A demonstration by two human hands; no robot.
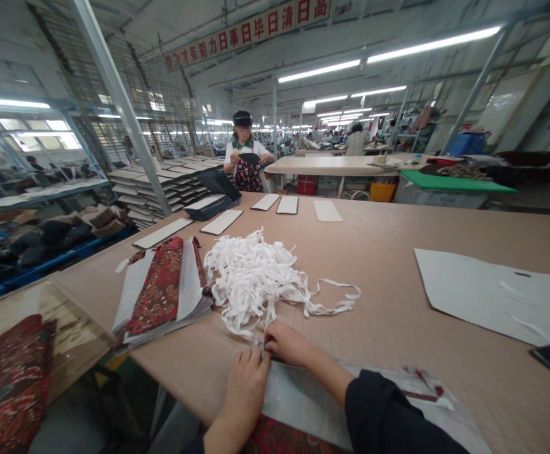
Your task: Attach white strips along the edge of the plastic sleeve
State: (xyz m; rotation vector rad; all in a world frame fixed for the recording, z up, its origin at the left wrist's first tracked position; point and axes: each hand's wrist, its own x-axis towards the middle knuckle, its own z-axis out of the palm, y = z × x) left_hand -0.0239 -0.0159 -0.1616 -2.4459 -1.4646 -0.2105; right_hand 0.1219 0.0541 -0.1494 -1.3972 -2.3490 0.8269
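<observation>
My left hand [245,381] lies at the corner of a patterned red fabric panel with a pale backing [298,397], its fingers curled together on the edge. Close beside it, my right hand [286,343] is closed in a pinch at the same corner, and what its fingertips hold is hidden. Just beyond both hands sits a tangled heap of narrow white fabric strips [256,277], with a loose loop trailing to the right. To the left of the heap is a stack of folded red patterned panels [161,290] with pale backing.
Several pale boards with dark edges, one a rectangular board [222,222], lie along the far left table edge. A large white board [487,293] lies at right. More red patterned fabric [10,378] hangs at lower left. A co-worker [249,154] stands beyond the table [373,252].
</observation>
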